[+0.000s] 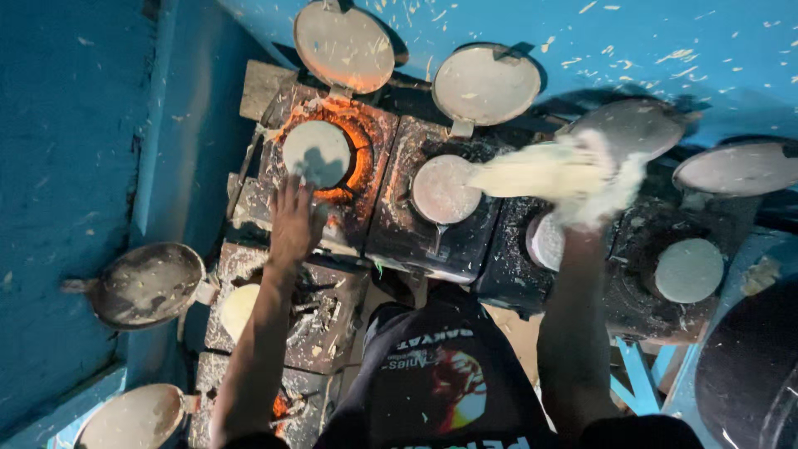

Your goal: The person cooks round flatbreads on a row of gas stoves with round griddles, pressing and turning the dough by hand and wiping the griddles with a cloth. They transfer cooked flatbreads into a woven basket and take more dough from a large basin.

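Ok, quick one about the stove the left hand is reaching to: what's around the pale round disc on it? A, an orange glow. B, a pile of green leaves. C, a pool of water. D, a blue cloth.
A: the left hand rests at the edge of the stove whose pale round disc is ringed by an orange glow, with no water, cloth or leaves there.

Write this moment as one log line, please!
left hand: beside round pale disc on glowing stove | right hand: holding pale sticky dough | round hinged lids: open
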Demonstrator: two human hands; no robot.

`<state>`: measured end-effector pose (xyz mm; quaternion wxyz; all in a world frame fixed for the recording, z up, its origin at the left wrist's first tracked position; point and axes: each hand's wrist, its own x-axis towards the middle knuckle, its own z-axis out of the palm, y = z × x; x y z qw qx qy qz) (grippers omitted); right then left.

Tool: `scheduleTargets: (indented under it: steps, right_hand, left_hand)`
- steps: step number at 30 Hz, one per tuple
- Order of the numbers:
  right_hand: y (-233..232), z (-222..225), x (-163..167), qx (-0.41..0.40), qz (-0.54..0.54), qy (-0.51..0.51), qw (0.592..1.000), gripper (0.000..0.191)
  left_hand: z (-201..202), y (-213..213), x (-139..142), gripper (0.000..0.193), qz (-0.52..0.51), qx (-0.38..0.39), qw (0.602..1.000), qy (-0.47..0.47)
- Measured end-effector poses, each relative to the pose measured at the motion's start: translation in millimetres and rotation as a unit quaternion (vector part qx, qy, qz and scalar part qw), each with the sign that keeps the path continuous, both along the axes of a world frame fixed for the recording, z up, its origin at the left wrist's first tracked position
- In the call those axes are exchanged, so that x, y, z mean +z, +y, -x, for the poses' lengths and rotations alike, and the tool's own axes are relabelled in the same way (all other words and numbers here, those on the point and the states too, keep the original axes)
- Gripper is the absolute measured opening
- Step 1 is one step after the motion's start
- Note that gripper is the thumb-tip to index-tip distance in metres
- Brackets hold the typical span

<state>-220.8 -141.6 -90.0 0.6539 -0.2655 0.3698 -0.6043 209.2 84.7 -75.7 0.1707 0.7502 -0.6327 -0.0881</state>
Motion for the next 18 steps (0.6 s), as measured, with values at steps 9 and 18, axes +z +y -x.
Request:
scheduleTargets:
  steps: [9, 18]
  right_hand:
    - [49.6, 45.8, 16.6, 0.517, -0.103, 0.201, 0.826, 0.072]
    - [136.0, -38.8, 4.3, 0.557, -0.278, -0.075, 0.779, 0.068]
  left_hand:
    - [-14.0, -69.0, 30.9, 0.063, 0.003, -0.064, 0.995, -0.073]
    - [-85.4, -103.6, 17.4, 0.014, 0.187, 0.174, 0.789, 0.558]
